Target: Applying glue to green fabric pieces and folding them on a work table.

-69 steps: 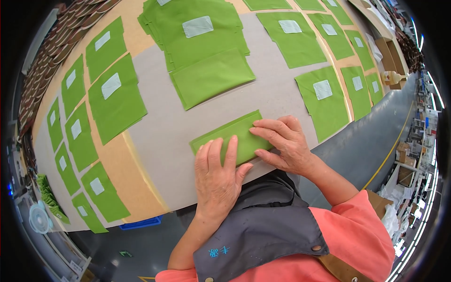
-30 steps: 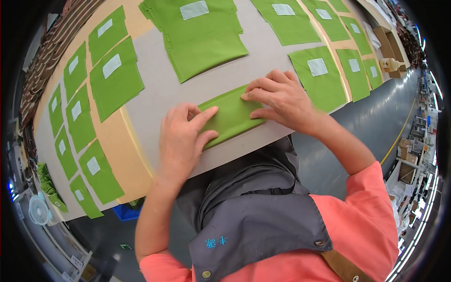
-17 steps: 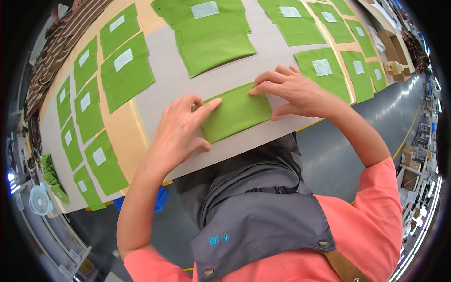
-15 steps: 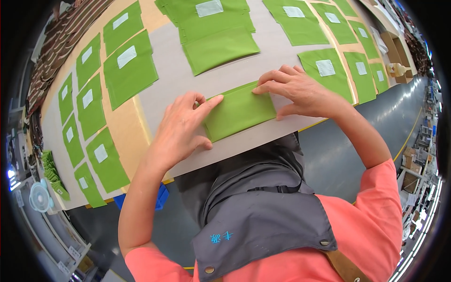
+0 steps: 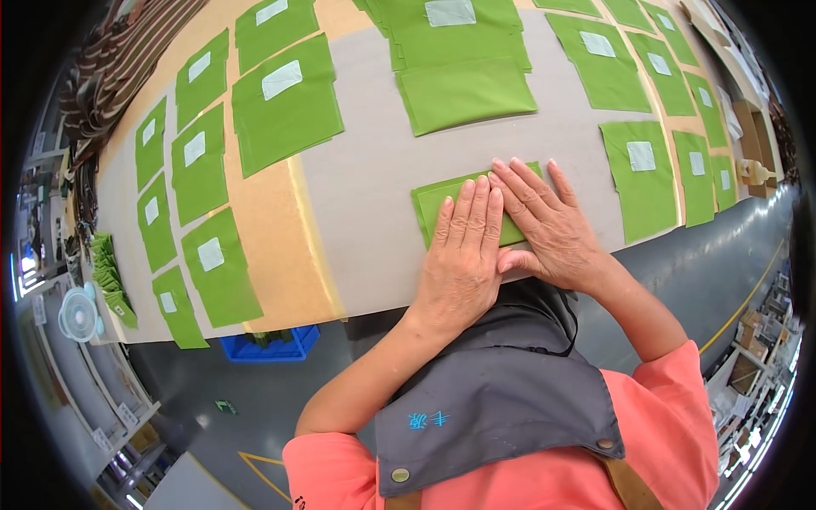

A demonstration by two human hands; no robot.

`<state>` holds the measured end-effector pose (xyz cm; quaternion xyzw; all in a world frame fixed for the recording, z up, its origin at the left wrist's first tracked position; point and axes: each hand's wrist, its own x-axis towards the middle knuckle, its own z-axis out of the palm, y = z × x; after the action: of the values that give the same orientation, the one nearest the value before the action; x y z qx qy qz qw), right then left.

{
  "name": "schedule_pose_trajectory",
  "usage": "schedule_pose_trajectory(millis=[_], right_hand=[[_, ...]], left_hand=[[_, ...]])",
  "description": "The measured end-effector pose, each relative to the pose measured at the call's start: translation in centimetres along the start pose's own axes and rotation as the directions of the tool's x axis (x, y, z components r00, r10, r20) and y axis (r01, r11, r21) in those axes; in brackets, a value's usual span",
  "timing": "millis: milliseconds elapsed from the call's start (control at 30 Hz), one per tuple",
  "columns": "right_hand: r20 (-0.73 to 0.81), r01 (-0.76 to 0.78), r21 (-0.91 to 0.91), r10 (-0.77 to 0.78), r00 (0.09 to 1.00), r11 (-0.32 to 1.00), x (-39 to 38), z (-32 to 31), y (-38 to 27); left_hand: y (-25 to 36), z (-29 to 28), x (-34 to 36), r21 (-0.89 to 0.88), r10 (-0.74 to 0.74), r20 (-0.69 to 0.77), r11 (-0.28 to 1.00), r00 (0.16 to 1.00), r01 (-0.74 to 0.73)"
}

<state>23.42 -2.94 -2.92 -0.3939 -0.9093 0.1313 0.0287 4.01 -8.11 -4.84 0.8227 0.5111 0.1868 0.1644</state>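
A folded green fabric piece (image 5: 426, 206) lies on the pale grey board (image 5: 357, 255) near the table's front edge. My left hand (image 5: 459, 263) rests on it palm down, fingers straight and side by side. My right hand (image 5: 552, 234) also lies flat across it, fingertips at its upper edge and thumb beside my left hand. Neither hand grips anything. Just above them sits a layered stack of green pieces (image 5: 459, 89), one with a pale rectangular patch, the lower part folded over.
Several green pieces with pale patches (image 5: 214, 289) lie in rows left and right. Striped brown cloth (image 5: 110, 59) heaps at the far left. A cardboard box (image 5: 756, 136) and cream bottle (image 5: 752, 172) stand at the right. A fan (image 5: 78, 314) and blue bin (image 5: 268, 347) sit lower left.
My bent, spread fingers have straightened and come down flat on the folded piece. Both hands have drawn together, my left moving right. The view has shifted, so the table appears further right.
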Motion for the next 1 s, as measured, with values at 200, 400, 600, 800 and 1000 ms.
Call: schedule_pose_trajectory(millis=[200,400,600,800,1000], right_hand=[[0.045,-0.05,-0.074,0.053,0.998,0.996,-0.7,-0.1,0.8],[0.06,-0.101,-0.135,0.11,0.992,0.986,-2.3,-0.7,1.9],[0.035,-0.034,-0.098,0.037,0.999,0.995,-1.1,-1.2,-0.8],[0.024,0.137,0.011,-0.137,0.99,0.991,2.4,1.1,-1.9],[0.005,0.03,-0.062,-0.029,1.0,0.998,0.9,0.7,-0.3]], left_hand=[[-2.0,-1.6,-0.8,0.009,-0.077,0.099,0.997,0.992,0.076],[-4.7,-4.3,-3.6,0.139,-0.223,0.151,0.969,0.963,0.203],[-3.7,-5.0,-4.6,0.235,-0.252,0.104,0.946,0.962,0.222],[-2.8,-3.4,-5.5,0.208,-0.151,0.165,0.971,0.975,0.115],[-3.1,-3.9,-6.2,0.181,-0.208,0.152,0.967,0.966,0.18]])
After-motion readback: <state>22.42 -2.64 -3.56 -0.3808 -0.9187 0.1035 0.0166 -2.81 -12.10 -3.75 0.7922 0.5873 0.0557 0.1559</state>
